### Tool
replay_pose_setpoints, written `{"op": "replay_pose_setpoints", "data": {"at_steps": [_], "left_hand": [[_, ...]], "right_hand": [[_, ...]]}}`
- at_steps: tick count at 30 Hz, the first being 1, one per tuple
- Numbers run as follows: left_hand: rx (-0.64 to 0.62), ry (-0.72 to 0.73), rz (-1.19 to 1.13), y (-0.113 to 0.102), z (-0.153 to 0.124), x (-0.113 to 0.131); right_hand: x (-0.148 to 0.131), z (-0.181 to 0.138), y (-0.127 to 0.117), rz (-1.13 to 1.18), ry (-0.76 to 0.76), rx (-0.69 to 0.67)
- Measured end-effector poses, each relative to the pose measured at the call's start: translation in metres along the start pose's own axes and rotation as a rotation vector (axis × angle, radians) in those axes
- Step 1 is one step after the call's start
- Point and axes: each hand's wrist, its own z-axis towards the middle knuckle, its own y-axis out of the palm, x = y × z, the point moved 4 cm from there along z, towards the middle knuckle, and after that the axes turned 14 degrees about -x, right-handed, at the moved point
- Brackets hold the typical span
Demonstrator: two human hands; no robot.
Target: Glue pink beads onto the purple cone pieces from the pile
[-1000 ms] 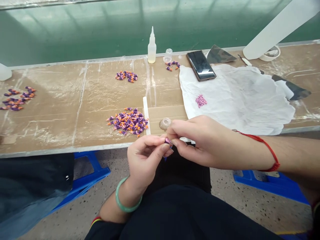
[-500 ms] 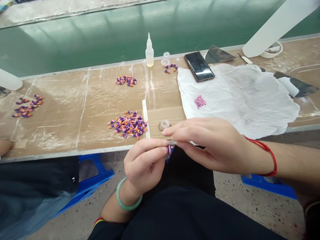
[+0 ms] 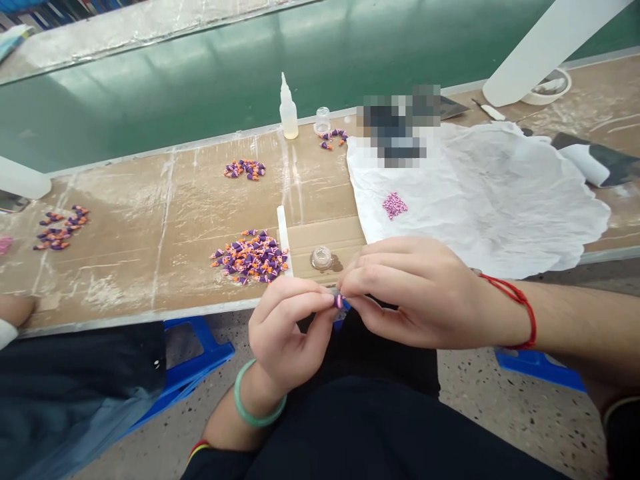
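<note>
Between the thumb and fingertips of my left hand (image 3: 289, 327) is a small purple figure (image 3: 339, 301) with a pink band. My right hand (image 3: 413, 293) meets it from the other side, its fingertips pinched together at the figure's end. Whether anything tiny sits in that pinch is hidden. Just beyond my hands, a small clear cup (image 3: 321, 257) rests on a piece of cardboard (image 3: 313, 233), with a wet patch beside it. Left of a white strip (image 3: 283, 233) lies a heap of purple, orange and pink figures (image 3: 253, 257).
A dropper bottle (image 3: 289, 113) and a clear jar (image 3: 323, 120) stand at the table's back edge. Pink bits (image 3: 395, 205) lie on white cloth (image 3: 470, 193). Further right is a tape roll (image 3: 547, 90). Another person's hand (image 3: 17, 310) rests at far left.
My right hand's fingers have drawn in and closed at the figure, where they were spread above it before. My left hand keeps its hold. The view has shifted slightly.
</note>
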Motion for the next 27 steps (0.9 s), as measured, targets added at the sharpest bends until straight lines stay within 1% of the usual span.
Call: {"op": "replay_pose_setpoints", "data": {"at_steps": [11,15,18,20,22,23,25,27], "left_hand": [[-0.058,-0.107,-0.088,0.014,0.012,-0.008],[-0.051,-0.165,-0.144,0.019,0.015,-0.011],[-0.061,-0.191,-0.141,0.024,0.02,-0.015],[-0.144,-0.213,-0.129,0.025,0.026,-0.021],[-0.306,-0.247,-0.089,0.02,0.033,-0.031],[-0.386,-0.268,-0.047,0.014,0.035,-0.037],[-0.497,-0.331,0.082,-0.007,0.037,-0.05],[-0.537,-0.427,0.234,-0.034,0.038,-0.066]], "right_hand": [[0.017,-0.011,0.005,-0.093,-0.008,-0.003],[0.023,-0.013,0.007,-0.103,-0.016,0.05],[0.029,-0.014,0.008,-0.072,-0.016,0.086],[0.034,-0.015,0.009,-0.038,0.0,0.06],[0.041,-0.02,0.011,-0.019,0.04,0.007],[0.045,-0.024,0.012,-0.018,0.063,-0.01],[0.056,-0.037,0.011,-0.025,0.107,-0.013],[0.07,-0.054,0.01,-0.052,0.16,0.003]]}}
